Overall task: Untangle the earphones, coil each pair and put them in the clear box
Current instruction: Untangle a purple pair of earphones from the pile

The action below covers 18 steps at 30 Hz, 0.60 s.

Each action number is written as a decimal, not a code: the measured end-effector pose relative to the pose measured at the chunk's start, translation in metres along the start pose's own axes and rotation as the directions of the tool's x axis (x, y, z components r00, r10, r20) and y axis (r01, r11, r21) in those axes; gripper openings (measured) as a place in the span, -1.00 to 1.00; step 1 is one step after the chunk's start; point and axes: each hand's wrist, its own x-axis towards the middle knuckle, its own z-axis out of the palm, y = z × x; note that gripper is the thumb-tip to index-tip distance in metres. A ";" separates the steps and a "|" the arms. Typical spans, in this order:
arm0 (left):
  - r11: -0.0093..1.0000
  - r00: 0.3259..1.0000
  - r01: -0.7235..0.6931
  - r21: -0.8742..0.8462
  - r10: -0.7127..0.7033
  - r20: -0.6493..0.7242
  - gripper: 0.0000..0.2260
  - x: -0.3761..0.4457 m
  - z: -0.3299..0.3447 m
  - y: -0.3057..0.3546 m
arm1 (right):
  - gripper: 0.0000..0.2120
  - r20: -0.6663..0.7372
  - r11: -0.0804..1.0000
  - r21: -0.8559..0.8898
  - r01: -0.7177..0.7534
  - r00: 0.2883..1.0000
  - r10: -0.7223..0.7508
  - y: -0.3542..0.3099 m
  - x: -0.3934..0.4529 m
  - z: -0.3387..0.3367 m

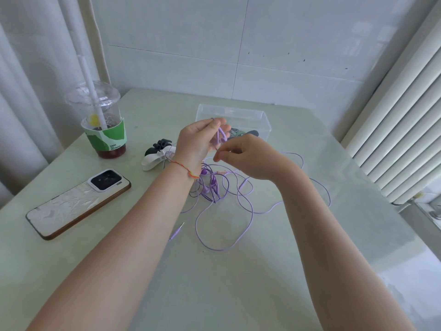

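On the pale green tabletop (238,271) lies one tangle of purple earphones (224,194), its loops spread in front of one clear box (259,120). Two hands are raised above it: the left hand (198,142) pinches a lifted strand, and the right hand (250,158) pinches the cable just beside it. One phone (71,206), one lidded drink cup (105,125) and one hair clip (157,154) sit to the left. White tiled walls and curtains surround the table.

Bare table (238,283) fills the lower frame; left stand a phone (78,203) and cup (103,123), centre sprawls earphone cable (224,211), box (238,117) behind.
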 end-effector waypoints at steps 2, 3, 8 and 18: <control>0.994 1.000 -0.006 0.113 0.006 -0.002 -0.84 0.001 -0.001 -0.002 | -0.79 -0.051 0.999 0.033 0.012 0.999 -0.010 0.000 -0.001 -0.003; 0.987 1.000 -0.002 0.160 0.003 -0.001 -0.83 0.002 -0.002 -0.003 | -0.80 -0.077 0.998 0.053 0.018 0.997 -0.014 -0.001 -0.001 -0.005; 0.975 0.981 0.117 0.191 -0.144 0.133 -0.85 0.001 -0.005 -0.003 | -0.84 -0.298 0.989 0.146 0.023 0.954 0.022 0.004 0.002 -0.012; 0.948 0.818 0.283 0.148 -0.319 0.479 -0.77 -0.010 -0.004 0.008 | -0.90 -0.503 0.973 0.233 0.012 0.857 0.110 0.028 0.012 -0.015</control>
